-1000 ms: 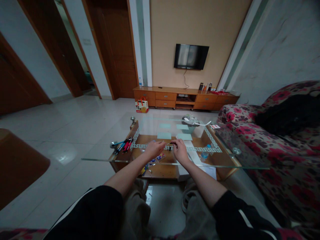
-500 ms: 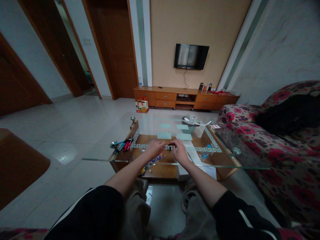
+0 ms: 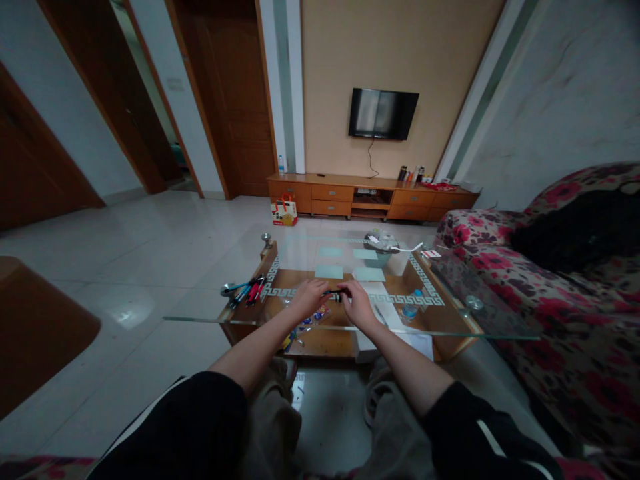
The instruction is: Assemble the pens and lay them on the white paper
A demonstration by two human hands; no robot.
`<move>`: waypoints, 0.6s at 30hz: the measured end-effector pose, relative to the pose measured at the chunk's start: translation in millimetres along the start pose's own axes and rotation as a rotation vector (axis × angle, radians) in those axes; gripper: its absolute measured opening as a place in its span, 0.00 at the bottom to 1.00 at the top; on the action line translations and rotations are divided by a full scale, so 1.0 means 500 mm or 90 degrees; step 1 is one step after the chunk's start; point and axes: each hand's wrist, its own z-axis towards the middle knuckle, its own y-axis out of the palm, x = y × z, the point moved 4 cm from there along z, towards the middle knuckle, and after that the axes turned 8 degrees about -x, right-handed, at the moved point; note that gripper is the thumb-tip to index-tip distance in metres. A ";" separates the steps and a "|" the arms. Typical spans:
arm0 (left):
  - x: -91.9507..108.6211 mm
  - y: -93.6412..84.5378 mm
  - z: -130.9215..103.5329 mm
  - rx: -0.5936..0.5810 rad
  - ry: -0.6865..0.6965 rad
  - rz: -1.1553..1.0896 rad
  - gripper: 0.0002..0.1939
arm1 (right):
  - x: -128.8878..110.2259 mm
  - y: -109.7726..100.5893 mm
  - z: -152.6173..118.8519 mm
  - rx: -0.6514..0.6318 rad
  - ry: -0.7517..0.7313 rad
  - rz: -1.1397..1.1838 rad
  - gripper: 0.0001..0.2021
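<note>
Over the near part of the glass table (image 3: 300, 321), my left hand (image 3: 311, 298) and my right hand (image 3: 356, 301) face each other. A slim black pen (image 3: 334, 291) spans the small gap between them, one end in the fingers of each hand. Both hands are closed on it, though the fingertips are partly hidden and the pen's details are too small to make out. To the left of my hands, a bunch of blue, red and black pens (image 3: 249, 291) lies on the glass. Beneath my left hand, clear packaging with coloured bits (image 3: 313, 320) shows.
A water bottle (image 3: 411, 307) and white paper (image 3: 419, 341) are to the right of my hands. Farther back are a basket with plastic in it (image 3: 384, 257) and a small card (image 3: 431, 254). A flowered sofa (image 3: 560, 320) borders the right side.
The black pen now reaches from one hand to the other, with more of its dark length showing. Both hands have stayed in nearly the same place.
</note>
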 end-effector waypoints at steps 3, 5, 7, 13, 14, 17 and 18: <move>0.002 -0.005 -0.001 -0.001 0.005 -0.004 0.09 | 0.004 0.002 0.000 -0.002 0.006 -0.001 0.15; 0.004 -0.006 -0.001 -0.001 0.009 -0.005 0.09 | 0.007 0.003 -0.001 -0.007 0.009 0.004 0.14; 0.005 -0.006 -0.001 0.001 0.011 0.000 0.09 | 0.009 0.005 -0.003 -0.012 0.014 0.011 0.13; 0.007 -0.007 -0.002 0.029 0.037 0.009 0.08 | 0.013 0.006 -0.004 -0.010 0.026 0.011 0.11; 0.007 -0.008 -0.002 0.037 0.043 0.008 0.08 | 0.013 0.006 -0.004 -0.011 0.027 0.011 0.11; 0.009 -0.010 -0.002 0.057 0.055 0.006 0.08 | 0.012 0.006 -0.004 -0.014 0.027 0.009 0.09; 0.009 -0.010 -0.003 0.063 0.058 0.006 0.07 | 0.012 0.006 -0.004 -0.015 0.028 0.009 0.09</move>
